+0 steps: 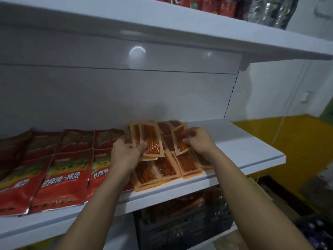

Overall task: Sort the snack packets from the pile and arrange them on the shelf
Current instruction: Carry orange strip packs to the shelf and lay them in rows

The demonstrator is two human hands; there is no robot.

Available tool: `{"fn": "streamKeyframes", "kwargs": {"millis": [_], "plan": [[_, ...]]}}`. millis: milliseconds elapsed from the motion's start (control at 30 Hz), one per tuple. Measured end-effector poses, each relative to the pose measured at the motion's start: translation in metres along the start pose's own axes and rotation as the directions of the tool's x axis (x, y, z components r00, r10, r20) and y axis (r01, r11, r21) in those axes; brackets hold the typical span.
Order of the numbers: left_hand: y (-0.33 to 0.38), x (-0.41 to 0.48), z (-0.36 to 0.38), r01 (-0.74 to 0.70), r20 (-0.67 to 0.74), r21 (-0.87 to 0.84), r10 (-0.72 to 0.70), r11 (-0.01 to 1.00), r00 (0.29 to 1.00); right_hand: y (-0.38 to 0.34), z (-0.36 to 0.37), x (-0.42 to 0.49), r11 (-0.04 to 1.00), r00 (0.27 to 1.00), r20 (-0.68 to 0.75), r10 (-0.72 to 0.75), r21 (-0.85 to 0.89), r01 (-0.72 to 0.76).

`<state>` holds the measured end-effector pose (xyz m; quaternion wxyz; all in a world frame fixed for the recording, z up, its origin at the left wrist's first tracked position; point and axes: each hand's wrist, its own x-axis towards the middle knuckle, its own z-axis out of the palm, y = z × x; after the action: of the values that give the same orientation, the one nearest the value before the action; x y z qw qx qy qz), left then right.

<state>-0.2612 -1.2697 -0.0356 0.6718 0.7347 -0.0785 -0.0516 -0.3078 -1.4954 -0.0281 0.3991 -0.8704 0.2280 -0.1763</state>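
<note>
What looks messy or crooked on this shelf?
The orange packets lie overlapped and tilted every which way on the shelf, unlike the red bags in tidy rows beside them.

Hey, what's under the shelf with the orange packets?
A dark crate holding reddish packets; the right forearm covers its right side, and the contents are too dim to identify.

White shelf [243, 152], orange packets with red-brown sticks [152, 141], red pouches with white lettering [63, 179], black crate [189, 230], yellow wall [288, 147]

Red packets [12, 186] run off the left edge; the dark crate [182, 231] looks blurred
</note>
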Motion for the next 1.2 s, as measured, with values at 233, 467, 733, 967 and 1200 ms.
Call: {"fn": "streamKeyframes", "kwargs": {"millis": [233, 467, 733, 967, 1200], "plan": [[-0.003, 0.022, 0.014, 0.031, -0.087, 0.063, -0.025, 0.998, 0.996, 0.001, 0.009, 0.060, 0.972, 0.970, 0.228, -0.081, -0.197, 0.127], [-0.002, 0.020, 0.049, 0.050, -0.173, 0.046, -0.041, 0.998, 0.984, 0.013, 0.018, 0.085, 0.929, 0.912, 0.385, -0.138, -0.270, 0.254], [0.009, 0.007, 0.090, 0.016, -0.253, 0.008, -0.013, 1.000, 0.967, 0.018, 0.000, 0.091, 0.921, 0.893, 0.272, -0.359, -0.053, 0.386], [0.027, 0.005, 0.130, -0.063, -0.299, 0.003, 0.061, 0.998, 0.952, 0.017, -0.028, 0.089, 0.889, 0.841, 0.371, -0.394, 0.387, 0.246], [0.034, 0.000, 0.135, -0.099, -0.347, 0.018, 0.099, 0.995, 0.932, 0.038, -0.044, 0.116, 0.879, 0.930, 0.175, -0.323, 0.418, 0.227]]}}
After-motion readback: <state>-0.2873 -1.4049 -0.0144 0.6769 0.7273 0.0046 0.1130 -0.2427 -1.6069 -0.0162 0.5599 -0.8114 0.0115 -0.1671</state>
